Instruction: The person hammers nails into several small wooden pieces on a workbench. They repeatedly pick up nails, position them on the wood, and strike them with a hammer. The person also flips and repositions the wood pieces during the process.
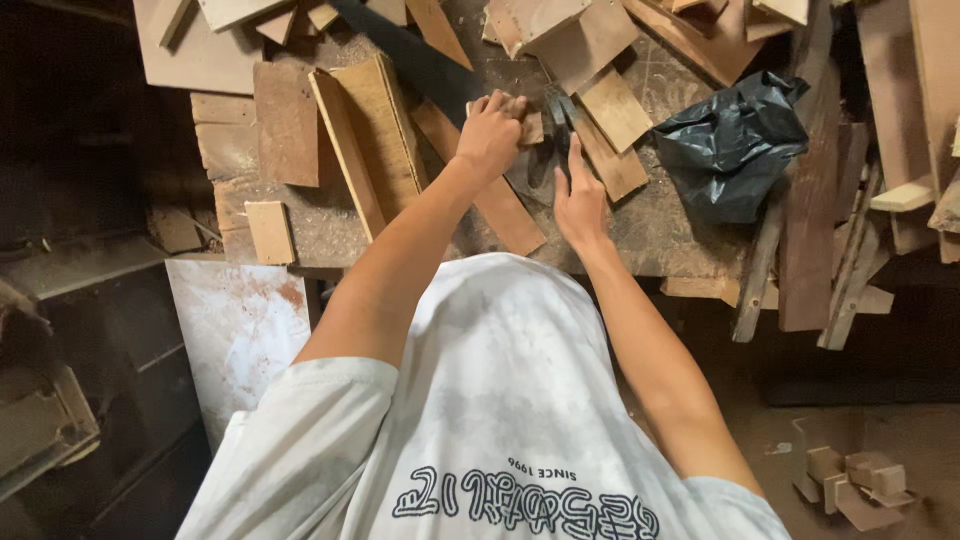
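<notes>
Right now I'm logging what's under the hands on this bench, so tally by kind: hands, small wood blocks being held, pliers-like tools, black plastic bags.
Hands: 2, left hand and right hand
Small wood block: 1
Pliers-like tool: 1
Black plastic bag: 1
Total: 5

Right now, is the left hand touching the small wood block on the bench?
Touching. The head view shows the left hand closed over the small wood block, fingers wrapped on its top, no gap visible between them.
</notes>
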